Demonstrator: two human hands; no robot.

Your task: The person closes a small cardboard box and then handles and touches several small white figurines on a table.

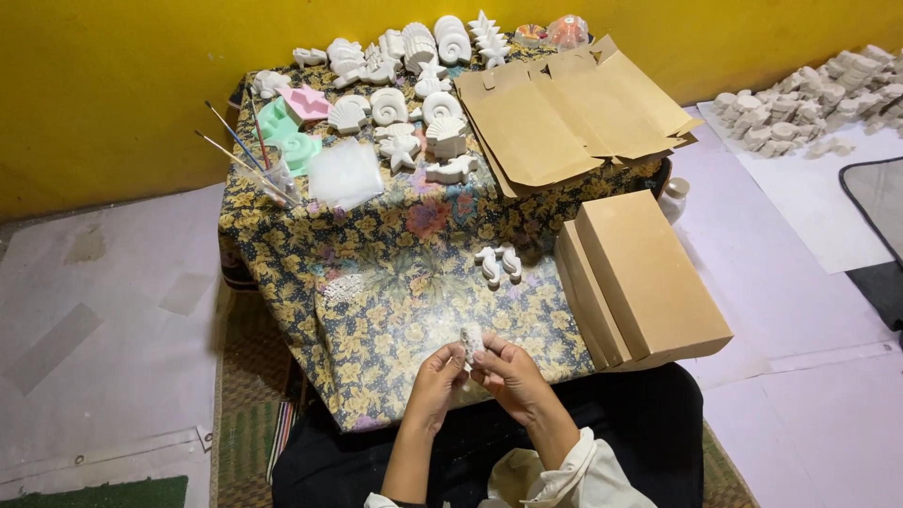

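Both my hands meet over the near edge of a low table covered with a flowered cloth. My left hand and my right hand pinch a small white plaster figure between their fingertips. Two white seahorse-shaped casts lie on the cloth just beyond my hands. Farther back lie many white shell and starfish casts.
Closed brown cardboard boxes stand at the right edge, with flat unfolded box blanks behind them. Green and pink moulds, a cup of brushes and a clear plastic sheet sit at the back left. A heap of white casts lies on the floor to the right.
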